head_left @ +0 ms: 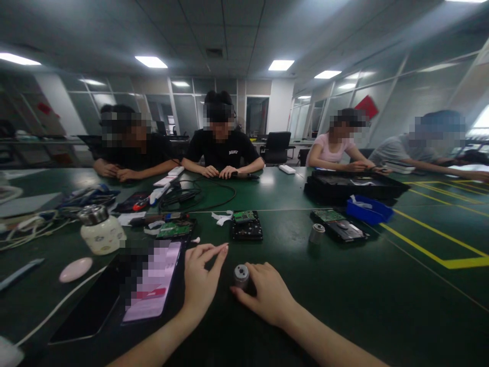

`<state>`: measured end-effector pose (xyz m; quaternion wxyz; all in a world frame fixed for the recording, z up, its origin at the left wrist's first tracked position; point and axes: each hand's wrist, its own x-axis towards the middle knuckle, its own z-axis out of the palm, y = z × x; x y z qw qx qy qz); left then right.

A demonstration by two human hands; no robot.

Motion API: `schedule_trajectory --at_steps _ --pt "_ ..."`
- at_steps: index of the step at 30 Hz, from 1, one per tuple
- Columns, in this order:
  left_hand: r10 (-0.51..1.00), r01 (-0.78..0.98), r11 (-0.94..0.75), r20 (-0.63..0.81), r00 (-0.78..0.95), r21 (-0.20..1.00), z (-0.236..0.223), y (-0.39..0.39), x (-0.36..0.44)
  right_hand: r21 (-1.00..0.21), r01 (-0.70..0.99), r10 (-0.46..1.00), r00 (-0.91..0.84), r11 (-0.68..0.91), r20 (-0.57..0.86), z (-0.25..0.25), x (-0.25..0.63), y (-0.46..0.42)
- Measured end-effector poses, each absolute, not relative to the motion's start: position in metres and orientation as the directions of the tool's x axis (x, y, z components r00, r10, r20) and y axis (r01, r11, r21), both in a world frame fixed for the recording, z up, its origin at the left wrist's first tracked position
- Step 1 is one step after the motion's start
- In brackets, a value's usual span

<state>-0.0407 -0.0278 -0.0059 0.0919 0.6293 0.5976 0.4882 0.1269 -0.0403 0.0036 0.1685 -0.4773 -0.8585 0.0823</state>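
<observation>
Upright on the green table, a small silver metal cylinder [241, 277] shows a dark centre hole and smaller holes in its top. My right hand [269, 293] grips it from the right, thumb at the near side and fingers behind. To its left, my left hand [202, 278] is raised, thumb and index fingertips pinched together; anything between them is too small to make out. Beyond the hands lies a black hard drive [247, 233] with a green circuit board [244, 217] on it. A second metal cylinder [317, 233] stands farther right, beside another hard drive [346, 229].
Left of my hands are a lit phone [153, 285], a dark tablet-like slab [86, 311], a pink oval object [76, 269] and a patterned bottle [101, 232]. A blue bin [369, 210] and black tray [351, 187] sit at right. Several people sit across the table.
</observation>
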Motion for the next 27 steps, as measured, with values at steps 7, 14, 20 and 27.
schedule_trajectory --at_steps 7,14,20,27 --pt "0.935 0.848 0.047 0.276 -0.224 0.528 -0.014 -0.016 -0.048 -0.317 0.783 0.845 -0.487 0.535 0.222 0.003 0.127 -0.04" --pt "0.833 0.78 -0.213 0.526 -0.17 0.589 -0.014 -0.026 -0.045 -0.322 0.781 0.845 -0.488 0.535 0.219 0.004 0.127 -0.04" --pt "0.843 0.701 -0.383 0.539 -0.003 0.602 -0.013 -0.042 -0.037 -0.347 0.762 0.837 -0.505 0.547 0.211 0.003 0.128 -0.039" --pt "0.865 0.669 -0.413 0.496 0.075 0.619 -0.007 -0.042 -0.035 -0.348 0.761 0.837 -0.507 0.547 0.208 0.002 0.128 -0.039"
